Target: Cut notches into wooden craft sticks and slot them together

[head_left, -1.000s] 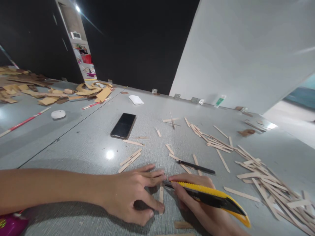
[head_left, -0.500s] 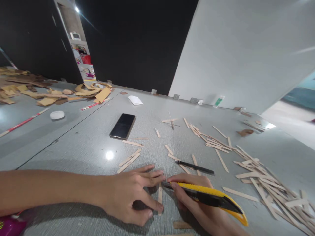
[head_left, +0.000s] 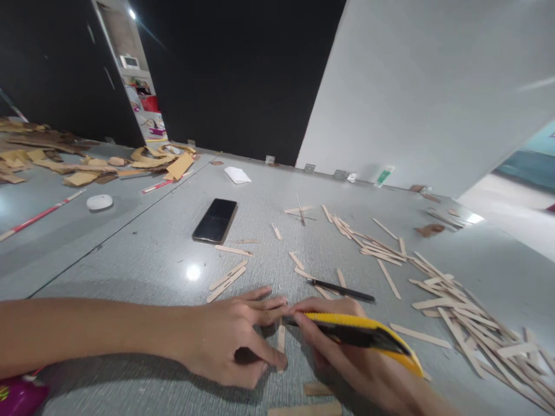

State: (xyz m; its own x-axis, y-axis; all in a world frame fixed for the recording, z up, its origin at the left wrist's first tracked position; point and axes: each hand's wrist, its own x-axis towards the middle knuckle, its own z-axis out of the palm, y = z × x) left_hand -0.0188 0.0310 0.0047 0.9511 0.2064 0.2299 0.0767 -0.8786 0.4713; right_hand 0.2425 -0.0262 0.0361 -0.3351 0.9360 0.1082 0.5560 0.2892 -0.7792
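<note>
My left hand (head_left: 243, 335) lies on the table with its fingers apart. Its fingertips press a short wooden craft stick (head_left: 281, 341) against the surface, at the upper end and near the lower end. In my right hand (head_left: 342, 352) is a yellow and black utility knife (head_left: 368, 334), gripped between thumb and fingers. The knife's tip meets the upper part of the stick, right beside my left fingertips. The exact blade contact is hidden by the fingers. Just beyond my right hand lies a black pen-like tool (head_left: 342, 290).
Loose craft sticks (head_left: 468, 318) are heaped on the right. Cut stick pieces (head_left: 228, 283) and a phone (head_left: 215, 221) lie beyond my left hand. A white earbud case (head_left: 99, 202) and cardboard scraps (head_left: 87, 167) are at far left. Upright panels (head_left: 243, 81) stand behind.
The utility knife and my right hand have shifted slightly left, with the knife's rear end a little lower in its outline. My left hand stays on the stick. The whole view has moved slightly.
</note>
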